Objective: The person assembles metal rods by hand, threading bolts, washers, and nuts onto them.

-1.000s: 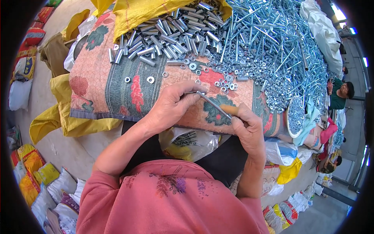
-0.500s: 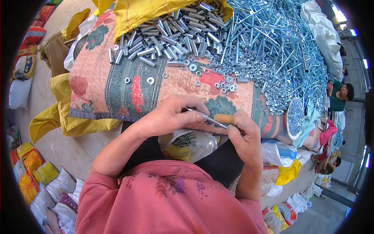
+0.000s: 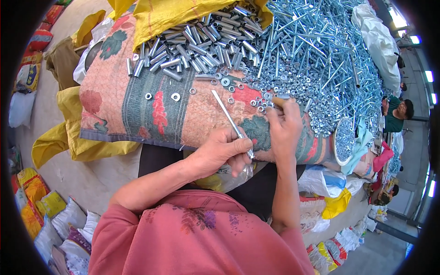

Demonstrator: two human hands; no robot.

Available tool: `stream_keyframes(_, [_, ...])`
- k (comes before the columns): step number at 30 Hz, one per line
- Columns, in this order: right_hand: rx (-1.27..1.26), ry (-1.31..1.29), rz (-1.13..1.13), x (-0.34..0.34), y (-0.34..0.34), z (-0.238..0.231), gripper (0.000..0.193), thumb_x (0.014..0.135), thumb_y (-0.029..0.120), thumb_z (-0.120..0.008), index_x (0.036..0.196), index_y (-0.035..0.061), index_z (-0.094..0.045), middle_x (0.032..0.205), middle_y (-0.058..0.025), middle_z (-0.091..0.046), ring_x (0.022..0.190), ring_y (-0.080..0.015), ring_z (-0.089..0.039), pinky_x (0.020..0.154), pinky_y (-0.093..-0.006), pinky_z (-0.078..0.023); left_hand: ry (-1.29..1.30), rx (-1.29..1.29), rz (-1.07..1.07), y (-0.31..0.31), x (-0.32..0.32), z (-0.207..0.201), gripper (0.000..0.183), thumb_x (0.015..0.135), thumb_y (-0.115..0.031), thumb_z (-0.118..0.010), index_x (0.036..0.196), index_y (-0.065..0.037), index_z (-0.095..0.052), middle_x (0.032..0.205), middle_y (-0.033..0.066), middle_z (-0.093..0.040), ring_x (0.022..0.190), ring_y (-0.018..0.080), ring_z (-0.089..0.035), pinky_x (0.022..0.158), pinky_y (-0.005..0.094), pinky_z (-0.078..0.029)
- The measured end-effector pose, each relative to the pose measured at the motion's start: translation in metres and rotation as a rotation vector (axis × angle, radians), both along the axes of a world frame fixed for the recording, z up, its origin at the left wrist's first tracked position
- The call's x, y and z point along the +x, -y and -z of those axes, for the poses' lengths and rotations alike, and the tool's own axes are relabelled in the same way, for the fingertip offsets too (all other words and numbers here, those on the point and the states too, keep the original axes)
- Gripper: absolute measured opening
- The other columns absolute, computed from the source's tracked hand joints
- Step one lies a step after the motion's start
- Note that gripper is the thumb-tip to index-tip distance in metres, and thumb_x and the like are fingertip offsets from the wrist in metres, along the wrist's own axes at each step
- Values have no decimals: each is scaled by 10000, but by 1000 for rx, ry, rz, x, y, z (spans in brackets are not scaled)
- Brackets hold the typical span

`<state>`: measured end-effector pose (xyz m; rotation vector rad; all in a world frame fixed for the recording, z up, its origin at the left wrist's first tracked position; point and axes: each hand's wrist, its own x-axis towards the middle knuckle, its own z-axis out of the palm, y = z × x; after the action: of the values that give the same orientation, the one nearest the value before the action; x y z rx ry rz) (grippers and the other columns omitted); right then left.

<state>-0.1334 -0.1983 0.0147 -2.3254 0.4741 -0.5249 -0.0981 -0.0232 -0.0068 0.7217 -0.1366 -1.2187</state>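
long bolt [image 3: 230, 120] pinched in left hand [image 3: 220, 151]; right hand [image 3: 285, 126] closed, fingering loose washers [image 3: 261, 98] beside the heap.

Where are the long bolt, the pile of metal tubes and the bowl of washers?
Bolt [image 3: 228, 115], head view, middle of its shaft.
Tubes [image 3: 197, 43], head view, centre of the pile.
Bowl [image 3: 335, 151], head view, its left rim.
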Motion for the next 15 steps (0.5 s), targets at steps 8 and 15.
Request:
stream_keyframes(8, [-160, -109, -88, -1, 26, 8, 116, 721, 27, -642, 785, 20, -546, 737, -107, -527, 636, -244, -543, 590, -339, -433, 402, 247, 114, -17, 18, -6, 264, 938, -188, -396, 1107, 15, -406, 708, 53, -520, 556, 114, -557, 453, 221, -471])
stream_keyframes(15, [201, -80, -63, -6, 36, -5, 97, 768, 48, -619, 819, 0, -552, 689, -97, -592, 554, -178, -548, 547, -287, -434, 528, 361, 83, -23, 16, -18, 434, 913, -150, -432, 1314, -33, -310, 689, 64, -489, 527, 121, -499, 476, 266, -443])
